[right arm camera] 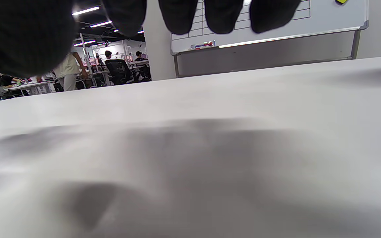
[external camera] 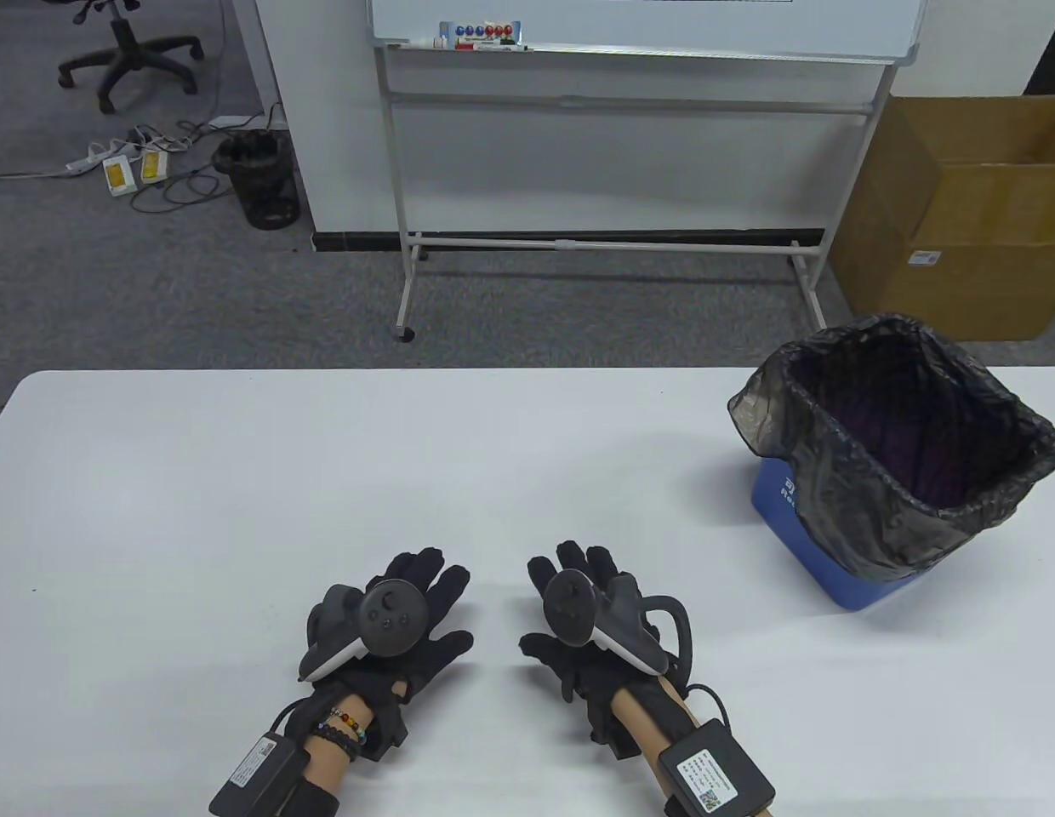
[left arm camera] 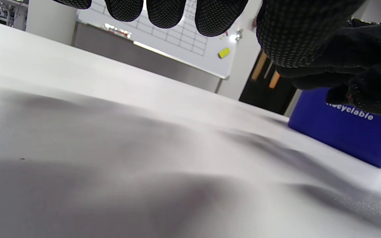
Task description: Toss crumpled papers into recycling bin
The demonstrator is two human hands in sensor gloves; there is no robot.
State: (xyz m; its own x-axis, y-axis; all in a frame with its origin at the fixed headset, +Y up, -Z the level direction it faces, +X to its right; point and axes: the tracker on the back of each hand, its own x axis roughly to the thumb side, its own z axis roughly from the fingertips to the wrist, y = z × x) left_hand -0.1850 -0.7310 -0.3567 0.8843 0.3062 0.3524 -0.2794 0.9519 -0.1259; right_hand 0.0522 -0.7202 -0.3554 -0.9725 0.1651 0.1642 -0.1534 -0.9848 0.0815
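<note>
The white table (external camera: pixel 323 477) runs nearly the full width of the table view, with its far edge near mid-frame and a rounded corner at the far left. Most of its top lies bare between the hands and the far edge. The blue recycling bin (external camera: pixel 800 545) stands on the table at the far right, close to the right edge, lined with a black bag (external camera: pixel 842 502) folded over its rim; its mouth is open and dark inside. In the left wrist view its blue wall bears white lettering reading "Recyclable". No crumpled paper shows in any view.

The left hand (external camera: pixel 400 621) and right hand (external camera: pixel 578 613) sit side by side near the table's near edge, a small gap between them, well apart from the bin. Both have fingers spread and fairly straight, palms down, holding nothing. In the wrist views the fingertips (left arm camera: pixel 164 13) hang above the tabletop; whether the palms rest on the table I cannot tell.

Beyond the table lies grey carpet, a wheeled whiteboard (external camera: pixel 638 34) on a metal stand, a cardboard box (external camera: pixel 961 213) at the right, a black mesh wastebasket (external camera: pixel 259 179) and an office chair (external camera: pixel 123 51) at the far left.
</note>
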